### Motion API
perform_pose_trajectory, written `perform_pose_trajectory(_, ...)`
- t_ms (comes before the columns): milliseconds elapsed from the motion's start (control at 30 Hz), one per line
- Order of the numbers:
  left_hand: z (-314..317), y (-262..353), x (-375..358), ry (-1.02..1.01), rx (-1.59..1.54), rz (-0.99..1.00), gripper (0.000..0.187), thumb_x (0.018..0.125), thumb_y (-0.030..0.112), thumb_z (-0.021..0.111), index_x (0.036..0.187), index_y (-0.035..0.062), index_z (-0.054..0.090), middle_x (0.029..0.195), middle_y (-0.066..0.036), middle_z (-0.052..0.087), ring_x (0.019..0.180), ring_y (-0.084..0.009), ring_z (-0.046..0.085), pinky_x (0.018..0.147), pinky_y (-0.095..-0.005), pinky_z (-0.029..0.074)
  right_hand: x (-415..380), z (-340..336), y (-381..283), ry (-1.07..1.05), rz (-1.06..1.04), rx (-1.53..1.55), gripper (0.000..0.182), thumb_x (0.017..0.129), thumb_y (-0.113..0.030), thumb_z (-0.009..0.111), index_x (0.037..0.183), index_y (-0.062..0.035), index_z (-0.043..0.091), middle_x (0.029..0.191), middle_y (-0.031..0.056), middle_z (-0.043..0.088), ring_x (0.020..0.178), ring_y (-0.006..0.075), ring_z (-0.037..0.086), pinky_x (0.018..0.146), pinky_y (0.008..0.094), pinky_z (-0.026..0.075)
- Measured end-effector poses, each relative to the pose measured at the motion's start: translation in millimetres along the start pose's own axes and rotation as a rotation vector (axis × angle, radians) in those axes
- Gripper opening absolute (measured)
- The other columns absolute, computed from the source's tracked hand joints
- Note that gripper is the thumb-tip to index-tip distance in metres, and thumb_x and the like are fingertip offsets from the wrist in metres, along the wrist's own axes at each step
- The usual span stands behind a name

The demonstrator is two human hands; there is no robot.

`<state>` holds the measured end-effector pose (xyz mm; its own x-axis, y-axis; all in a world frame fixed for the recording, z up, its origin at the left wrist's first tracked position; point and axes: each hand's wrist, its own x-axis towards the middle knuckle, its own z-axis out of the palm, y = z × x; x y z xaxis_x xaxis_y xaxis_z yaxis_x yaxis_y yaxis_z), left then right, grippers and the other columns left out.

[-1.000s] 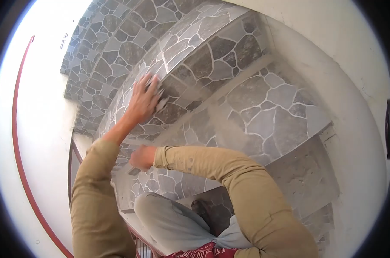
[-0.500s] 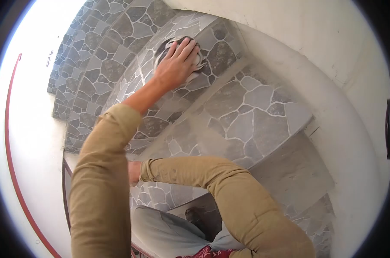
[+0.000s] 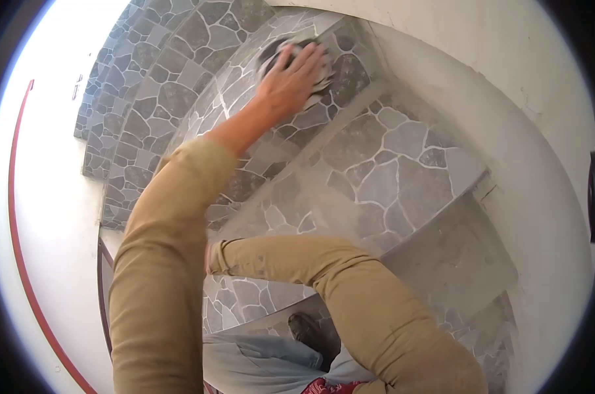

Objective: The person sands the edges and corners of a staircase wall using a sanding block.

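My left hand [image 3: 291, 84] presses down on a bunched black-and-white cloth [image 3: 323, 84] on the upper stone-patterned step [image 3: 245, 98]. The fingers are spread over the cloth and hold it against the surface. My right arm reaches across to the left, below the left hand. Of my right hand [image 3: 209, 260] only a sliver by the cuff shows; the left sleeve hides its fingers, so what it touches cannot be seen.
Stone-patterned steps [image 3: 392, 171] with pale joints curve up to the left. A dusty wall [image 3: 527, 131] bounds them on the right. A dark shoe [image 3: 314, 338] stands on a lower step. A red rail [image 3: 15, 230] runs along the left side.
My left hand and the cloth have moved up and to the right over the step. The right hand stays low and is more hidden behind the left sleeve. The shoe shows more.
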<state>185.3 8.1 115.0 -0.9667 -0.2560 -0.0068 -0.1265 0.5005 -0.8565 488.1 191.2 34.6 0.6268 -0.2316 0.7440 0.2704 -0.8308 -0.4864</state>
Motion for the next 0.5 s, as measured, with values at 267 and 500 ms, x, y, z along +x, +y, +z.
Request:
perform_pose_trajectory(267, -11.6, 4.1, -52.1, -0.153, -0.16, -0.053, 0.071, 0.092, 0.025, 0.057, 0.154, 0.002, 0.033, 0.165, -0.012, 0.025, 0.153, -0.026, 0.021, 0.123, -0.0504, 0.017, -41.4, -80.7, -82.2, -0.27, 0.041, -0.315, 0.027, 0.066, -0.013, 0.069, 0.091, -0.0059, 0.077, 0.09, 0.0171, 0.074, 0.088, 0.0354, 0.073, 0.072, 0.0448, 0.059)
perform_pose_trajectory(500, 16.0, 18.0, 91.6, 0.045, -0.017, -0.037, 0.065, 0.093, 0.023, 0.05, 0.151, -0.0024, 0.037, 0.162, -0.019, 0.028, 0.151, -0.0301, 0.024, 0.124, -0.0478, 0.017, -30.0, -14.1, 5.1, 0.387, -0.388, -0.168, 0.072, 0.066, -0.02, 0.075, 0.136, -0.0121, 0.06, 0.135, 0.0151, 0.062, 0.119, 0.0372, 0.061, 0.095, 0.0455, 0.052)
